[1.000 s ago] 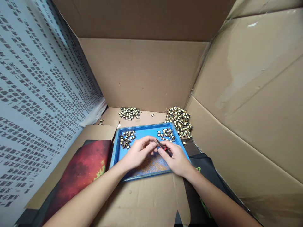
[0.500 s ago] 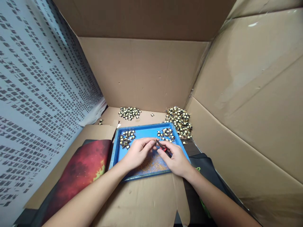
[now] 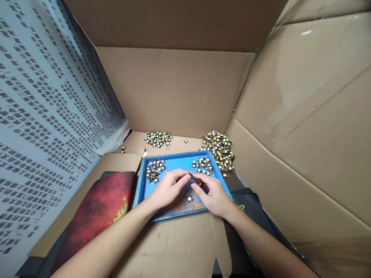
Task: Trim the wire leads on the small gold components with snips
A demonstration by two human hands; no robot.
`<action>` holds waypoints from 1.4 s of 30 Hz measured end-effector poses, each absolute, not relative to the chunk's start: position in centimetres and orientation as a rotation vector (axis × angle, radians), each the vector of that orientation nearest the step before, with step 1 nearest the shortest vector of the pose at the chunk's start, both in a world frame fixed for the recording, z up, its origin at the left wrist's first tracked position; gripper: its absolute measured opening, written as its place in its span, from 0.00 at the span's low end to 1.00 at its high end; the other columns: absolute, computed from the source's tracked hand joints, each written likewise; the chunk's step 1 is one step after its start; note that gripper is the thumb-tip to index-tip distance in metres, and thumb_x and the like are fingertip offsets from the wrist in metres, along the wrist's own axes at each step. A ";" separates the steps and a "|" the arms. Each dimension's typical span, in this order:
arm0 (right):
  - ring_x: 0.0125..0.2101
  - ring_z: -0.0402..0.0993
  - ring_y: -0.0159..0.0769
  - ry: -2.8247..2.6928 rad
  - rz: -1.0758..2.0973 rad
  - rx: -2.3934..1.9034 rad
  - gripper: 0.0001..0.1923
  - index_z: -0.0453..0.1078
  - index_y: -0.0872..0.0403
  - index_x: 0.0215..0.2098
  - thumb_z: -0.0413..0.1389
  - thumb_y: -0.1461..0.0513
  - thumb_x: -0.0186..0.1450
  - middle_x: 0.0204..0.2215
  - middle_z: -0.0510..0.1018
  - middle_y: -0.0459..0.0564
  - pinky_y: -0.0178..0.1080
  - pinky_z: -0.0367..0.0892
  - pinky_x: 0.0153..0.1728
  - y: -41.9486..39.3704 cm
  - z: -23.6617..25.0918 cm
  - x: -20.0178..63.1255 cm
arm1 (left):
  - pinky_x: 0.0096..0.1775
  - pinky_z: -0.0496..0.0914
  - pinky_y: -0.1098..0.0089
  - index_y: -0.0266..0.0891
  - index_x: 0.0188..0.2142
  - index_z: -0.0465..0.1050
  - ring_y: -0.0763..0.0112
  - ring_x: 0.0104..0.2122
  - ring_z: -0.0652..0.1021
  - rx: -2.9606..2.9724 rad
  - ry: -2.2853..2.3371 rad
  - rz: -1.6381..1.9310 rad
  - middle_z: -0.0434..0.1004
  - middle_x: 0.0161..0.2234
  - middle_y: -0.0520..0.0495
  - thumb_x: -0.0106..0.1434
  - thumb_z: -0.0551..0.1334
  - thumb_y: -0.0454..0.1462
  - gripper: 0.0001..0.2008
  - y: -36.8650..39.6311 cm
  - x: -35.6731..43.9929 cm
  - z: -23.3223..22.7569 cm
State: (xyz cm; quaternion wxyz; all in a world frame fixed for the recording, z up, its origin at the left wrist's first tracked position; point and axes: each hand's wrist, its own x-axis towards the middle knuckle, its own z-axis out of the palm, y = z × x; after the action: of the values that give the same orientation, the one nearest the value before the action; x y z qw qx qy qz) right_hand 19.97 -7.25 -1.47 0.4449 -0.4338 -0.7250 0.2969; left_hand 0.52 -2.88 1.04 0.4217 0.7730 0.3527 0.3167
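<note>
Over the blue tray (image 3: 179,155), my right hand (image 3: 213,193) is closed around pliers (image 3: 199,182) with red and black handles. Their dark pointed jaws reach toward the fingertips of my left hand (image 3: 169,187). The left fingers stretch forward with the thumb beneath, and no part shows between them. Just below both hands is a small coil-like part (image 3: 189,199), pale yellow and black, over the orange wire scraps (image 3: 182,204). Whether it rests on the tray or is falling I cannot tell. Similar parts with thin leads form a left group (image 3: 155,170) and a right group (image 3: 203,165) in the tray.
Behind the tray lie a smaller heap of parts (image 3: 158,139) and a larger heap with wires (image 3: 218,148). Cardboard walls (image 3: 176,85) enclose the back and right. A red mat (image 3: 101,204) lies left, a dark mat (image 3: 251,204) right.
The small part that was between my left fingertips at the pliers' jaws now appears lower, above the wire scraps. My right hand and the pliers have shifted slightly left.
</note>
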 end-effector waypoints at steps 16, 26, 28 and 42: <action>0.37 0.82 0.39 -1.455 0.811 -1.193 0.14 0.75 0.53 0.49 0.56 0.54 0.72 0.43 0.84 0.54 0.39 0.77 0.38 -6.3 -2.4 20.5 | 0.55 0.67 0.57 0.47 0.56 0.78 0.57 0.50 0.70 2.630 0.515 0.386 0.75 0.49 0.42 0.69 0.58 0.29 0.21 -2.9 -0.6 2.2; 0.38 0.81 0.39 -1.460 0.778 -1.211 0.14 0.76 0.53 0.49 0.56 0.54 0.72 0.42 0.84 0.53 0.39 0.77 0.40 -6.3 -2.2 20.4 | 0.53 0.68 0.60 0.40 0.47 0.79 0.59 0.47 0.71 2.727 0.505 0.256 0.78 0.44 0.42 0.66 0.60 0.26 0.15 -2.8 0.1 0.7; 0.37 0.81 0.39 -1.458 0.782 -1.213 0.14 0.76 0.54 0.49 0.56 0.54 0.72 0.42 0.84 0.53 0.38 0.76 0.39 -6.4 -2.1 20.4 | 0.53 0.68 0.61 0.39 0.46 0.78 0.59 0.47 0.72 2.679 0.515 0.292 0.78 0.43 0.42 0.69 0.58 0.27 0.13 -2.8 0.0 0.8; 0.33 0.78 0.36 -1.447 0.958 -1.123 0.14 0.75 0.53 0.49 0.58 0.53 0.72 0.38 0.81 0.50 0.37 0.73 0.35 -6.3 -2.4 20.6 | 0.55 0.67 0.63 0.42 0.55 0.74 0.62 0.52 0.75 2.216 0.768 0.898 0.77 0.52 0.43 0.76 0.56 0.39 0.12 -2.4 -0.5 1.4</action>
State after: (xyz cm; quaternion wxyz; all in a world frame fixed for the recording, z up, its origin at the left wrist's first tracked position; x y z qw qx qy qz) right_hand 20.58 -6.28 -2.41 0.5119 -0.4667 -0.6013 0.3982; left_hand -0.54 -2.45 1.38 0.3099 0.8390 0.2908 0.3398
